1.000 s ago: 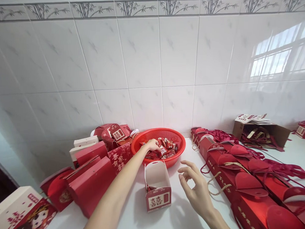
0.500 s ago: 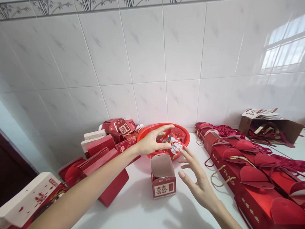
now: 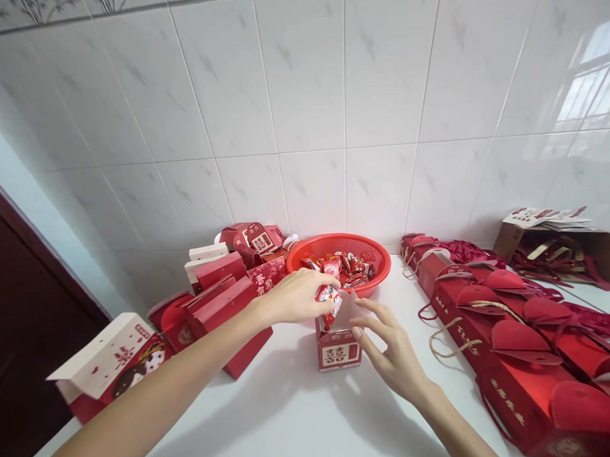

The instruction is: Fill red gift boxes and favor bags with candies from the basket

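My left hand [image 3: 302, 295] pinches a red and white candy packet [image 3: 329, 303] between thumb and fingers, just above the opening of a small red gift box [image 3: 339, 355]. The box stands upright on the white surface with its top open and a white and gold emblem on its front. At the box's right side is my right hand [image 3: 388, 345], fingers apart, with fingertips at or very near the box's edge and nothing in them. Behind the box sits a red plastic basket [image 3: 304, 247] holding many wrapped candies [image 3: 354, 267]. The inside of the box is mostly hidden.
Opened red boxes [image 3: 236, 326] and a cream-topped box [image 3: 110, 355] stand on the left. Rows of closed red boxes [image 3: 481, 334] with cord handles line the right. A brown carton [image 3: 509, 242] with ribbons stands far right, against the tiled wall [image 3: 309, 95].
My left hand has come back from the basket, bringing the candy packet over the box. My right hand has moved closer to the box's right edge. The view has shifted slightly.
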{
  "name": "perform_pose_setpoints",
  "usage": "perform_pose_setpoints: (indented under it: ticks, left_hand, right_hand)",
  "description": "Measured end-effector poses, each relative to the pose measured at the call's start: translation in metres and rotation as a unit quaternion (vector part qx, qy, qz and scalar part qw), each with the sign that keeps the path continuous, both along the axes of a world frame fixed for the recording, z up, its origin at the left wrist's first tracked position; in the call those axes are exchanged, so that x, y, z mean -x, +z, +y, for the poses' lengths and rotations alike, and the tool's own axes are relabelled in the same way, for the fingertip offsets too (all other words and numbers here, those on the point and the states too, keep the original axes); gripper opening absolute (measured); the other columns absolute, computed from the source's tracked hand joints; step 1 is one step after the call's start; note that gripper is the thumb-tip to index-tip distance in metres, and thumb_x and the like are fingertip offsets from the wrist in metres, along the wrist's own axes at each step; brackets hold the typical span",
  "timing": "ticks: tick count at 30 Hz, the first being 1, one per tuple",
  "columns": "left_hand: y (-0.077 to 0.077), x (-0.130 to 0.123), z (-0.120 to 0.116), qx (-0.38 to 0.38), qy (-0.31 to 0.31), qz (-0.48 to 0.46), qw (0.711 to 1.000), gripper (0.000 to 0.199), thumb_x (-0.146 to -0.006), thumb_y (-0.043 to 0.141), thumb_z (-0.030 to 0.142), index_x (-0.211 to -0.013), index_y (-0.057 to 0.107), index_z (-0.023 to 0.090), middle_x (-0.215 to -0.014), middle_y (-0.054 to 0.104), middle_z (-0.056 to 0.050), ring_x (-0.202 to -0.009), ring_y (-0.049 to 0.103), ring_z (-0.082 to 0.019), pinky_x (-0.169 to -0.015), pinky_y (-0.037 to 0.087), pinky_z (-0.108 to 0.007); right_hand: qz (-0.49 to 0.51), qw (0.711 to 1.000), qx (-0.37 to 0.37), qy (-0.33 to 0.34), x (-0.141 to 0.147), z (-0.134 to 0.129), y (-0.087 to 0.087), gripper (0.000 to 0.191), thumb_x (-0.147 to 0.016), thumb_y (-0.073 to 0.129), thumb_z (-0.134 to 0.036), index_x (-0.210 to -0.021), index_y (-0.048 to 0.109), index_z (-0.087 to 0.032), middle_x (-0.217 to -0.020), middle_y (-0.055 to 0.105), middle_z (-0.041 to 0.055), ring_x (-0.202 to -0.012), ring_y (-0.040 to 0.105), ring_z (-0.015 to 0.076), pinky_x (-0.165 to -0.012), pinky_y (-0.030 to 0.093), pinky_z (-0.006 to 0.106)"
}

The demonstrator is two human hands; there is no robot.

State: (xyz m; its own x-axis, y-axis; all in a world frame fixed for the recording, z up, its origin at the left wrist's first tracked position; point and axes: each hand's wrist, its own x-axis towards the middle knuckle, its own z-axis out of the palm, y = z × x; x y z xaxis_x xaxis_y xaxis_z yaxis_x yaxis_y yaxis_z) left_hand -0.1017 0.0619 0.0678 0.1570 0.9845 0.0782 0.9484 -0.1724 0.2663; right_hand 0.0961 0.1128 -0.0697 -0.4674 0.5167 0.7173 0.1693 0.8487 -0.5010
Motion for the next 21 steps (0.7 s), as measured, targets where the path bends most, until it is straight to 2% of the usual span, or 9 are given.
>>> perform_pose_setpoints:
  ticks: [4,7,10,13,15,18,21]
  left_hand:
    - [-0.009,-0.005,0.004,0.057,-0.023,0.018,0.998,0.044,-0.086,0.055,0.027,-0.129,0.065,0.028,-0.092,0.075,-0.001,-0.084,0.068,-0.021,-0.072,0.045,-0.026]
    - [-0.015,0.003,0.006,0.056,-0.014,0.031,0.998,0.039,-0.087,0.052,0.024,-0.121,0.070,0.026,-0.086,0.073,-0.002,-0.078,0.067,-0.019,-0.069,0.044,-0.026]
    - [-0.018,0.014,0.006,0.046,-0.019,0.024,0.999,0.032,-0.088,0.053,0.029,-0.109,0.075,0.021,-0.092,0.073,-0.005,-0.084,0.066,-0.020,-0.072,0.044,-0.026]
    - [-0.018,0.019,0.002,0.044,-0.054,-0.020,0.997,0.031,-0.089,0.055,0.032,-0.108,0.075,0.020,-0.104,0.073,-0.005,-0.093,0.065,-0.020,-0.080,0.045,-0.026]
    - [-0.017,0.016,0.000,0.050,-0.089,-0.035,0.994,0.027,-0.089,0.053,0.029,-0.100,0.076,0.021,-0.098,0.074,-0.003,-0.088,0.064,-0.018,-0.081,0.044,-0.025]
    - [-0.015,0.004,0.002,0.082,-0.132,0.017,0.988,0.028,-0.088,0.049,0.020,-0.079,0.076,0.022,-0.072,0.071,0.000,-0.070,0.060,-0.015,-0.079,0.043,-0.026]
    - [-0.015,-0.011,0.013,0.151,-0.122,0.131,0.972,0.027,-0.084,0.051,0.017,-0.069,0.072,0.022,-0.061,0.066,0.000,-0.061,0.056,-0.016,-0.077,0.044,-0.031]
  right_hand:
    - [0.009,1.000,0.012,-0.017,0.000,0.001,-0.001,0.021,-0.097,0.054,-0.033,-0.099,0.073,-0.024,-0.128,0.063,0.0128,-0.112,0.065,0.0256,-0.092,0.057,0.042]
    - [0.008,1.000,0.012,-0.025,-0.001,0.002,-0.003,0.021,-0.097,0.054,-0.033,-0.094,0.073,-0.023,-0.128,0.062,0.0132,-0.110,0.065,0.0257,-0.091,0.057,0.042]
    - [0.010,0.999,0.006,-0.032,-0.001,0.002,-0.004,0.020,-0.096,0.055,-0.033,-0.092,0.072,-0.023,-0.128,0.062,0.0133,-0.115,0.063,0.0272,-0.092,0.056,0.043]
    - [0.003,0.999,0.009,-0.032,-0.002,0.000,-0.002,0.018,-0.096,0.056,-0.032,-0.093,0.072,-0.024,-0.129,0.062,0.0129,-0.116,0.063,0.0274,-0.094,0.056,0.043]
    - [-0.001,1.000,0.007,-0.029,-0.001,-0.001,-0.001,0.016,-0.095,0.057,-0.031,-0.095,0.071,-0.024,-0.130,0.061,0.0129,-0.118,0.062,0.0275,-0.095,0.055,0.043]
    - [-0.001,1.000,-0.002,-0.022,0.000,-0.003,-0.001,0.016,-0.094,0.057,-0.029,-0.096,0.071,-0.023,-0.133,0.059,0.0136,-0.121,0.060,0.0277,-0.095,0.055,0.043]
    - [-0.005,1.000,-0.011,-0.014,0.001,-0.002,-0.004,0.016,-0.094,0.056,-0.027,-0.097,0.072,-0.023,-0.136,0.058,0.0144,-0.123,0.059,0.0278,-0.094,0.055,0.043]
